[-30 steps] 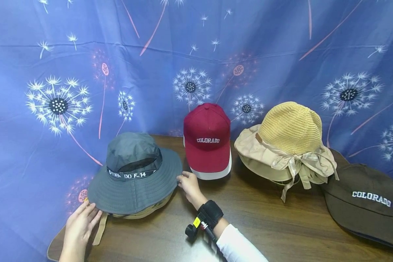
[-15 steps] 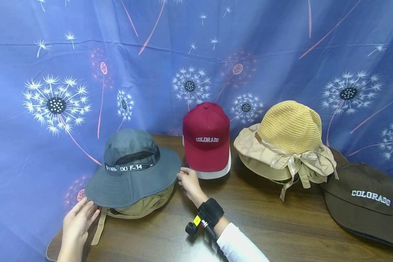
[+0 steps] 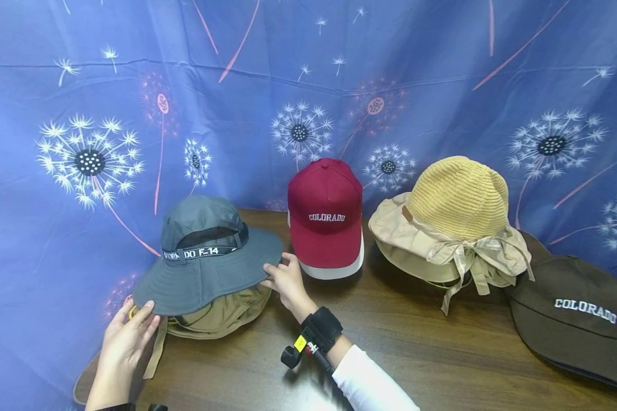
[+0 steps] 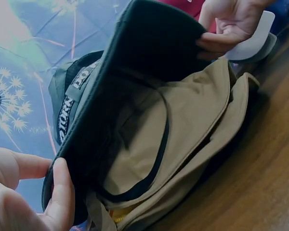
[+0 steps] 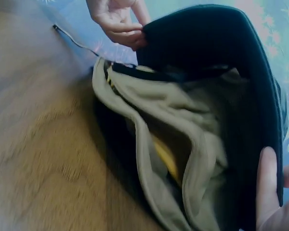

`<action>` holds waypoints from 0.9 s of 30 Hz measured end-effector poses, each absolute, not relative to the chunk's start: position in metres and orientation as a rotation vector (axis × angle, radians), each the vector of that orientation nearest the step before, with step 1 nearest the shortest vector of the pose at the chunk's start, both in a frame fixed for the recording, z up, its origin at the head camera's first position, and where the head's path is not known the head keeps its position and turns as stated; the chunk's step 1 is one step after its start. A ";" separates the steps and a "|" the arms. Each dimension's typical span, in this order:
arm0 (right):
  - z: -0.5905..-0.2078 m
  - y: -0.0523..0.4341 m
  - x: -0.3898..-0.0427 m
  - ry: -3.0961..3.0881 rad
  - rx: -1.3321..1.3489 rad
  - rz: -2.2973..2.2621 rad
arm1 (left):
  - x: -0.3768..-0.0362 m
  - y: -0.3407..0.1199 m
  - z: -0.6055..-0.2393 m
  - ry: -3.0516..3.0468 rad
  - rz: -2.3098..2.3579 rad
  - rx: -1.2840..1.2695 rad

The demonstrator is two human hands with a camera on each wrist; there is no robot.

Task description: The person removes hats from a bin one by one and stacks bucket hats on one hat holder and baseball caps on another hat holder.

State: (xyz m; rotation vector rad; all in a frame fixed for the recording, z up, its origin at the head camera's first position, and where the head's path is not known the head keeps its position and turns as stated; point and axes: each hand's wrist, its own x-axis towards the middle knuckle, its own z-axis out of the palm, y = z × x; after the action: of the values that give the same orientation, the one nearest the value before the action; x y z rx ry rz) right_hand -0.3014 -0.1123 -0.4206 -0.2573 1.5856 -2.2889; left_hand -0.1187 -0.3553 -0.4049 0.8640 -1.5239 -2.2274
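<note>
A dark grey-blue bucket hat (image 3: 213, 282) with a lettered band is at the left in the head view, tilted back with its front brim raised. Its left brim edge is pinched between thumb and fingers of my left hand (image 3: 125, 345). On the opposite side, my right hand (image 3: 287, 283) pinches the right brim edge. Under the raised brim sits a khaki hat (image 3: 226, 317), with a strap (image 3: 156, 351) hanging at its left. The left wrist view shows the dark underside of the brim (image 4: 149, 41) and a dark cord (image 4: 164, 137) over the khaki cloth.
A maroon cap (image 3: 325, 214) stands over a white brim (image 3: 334, 273) just right of my right hand. Farther right are a straw-crowned hat (image 3: 457, 200) with a beige brim and a brown cap (image 3: 571, 319). A blue curtain (image 3: 247, 114) hangs behind the wooden table (image 3: 391, 342).
The grey-blue hat's front brim has risen and tipped back, so more of the khaki hat shows. My right hand has shifted slightly left and up with the brim edge.
</note>
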 end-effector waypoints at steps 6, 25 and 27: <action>-0.402 -0.117 -0.295 1.537 -0.353 -2.361 | -0.117 -0.357 -0.398 -1.449 -2.270 0.737; -0.355 -0.086 -0.291 1.435 -0.791 -2.425 | -0.107 -0.343 -0.389 -1.076 -2.214 0.026; -0.353 -0.083 -0.294 1.419 -0.802 -2.426 | -0.108 -0.341 -0.387 -1.003 -2.218 -0.009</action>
State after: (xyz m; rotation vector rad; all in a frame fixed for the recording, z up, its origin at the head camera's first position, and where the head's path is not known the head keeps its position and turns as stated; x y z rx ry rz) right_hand -0.2942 -0.0829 -0.3532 -0.8017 1.4186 -2.4262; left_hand -0.1078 -0.3406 -0.3866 -0.0086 -1.0029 -2.2175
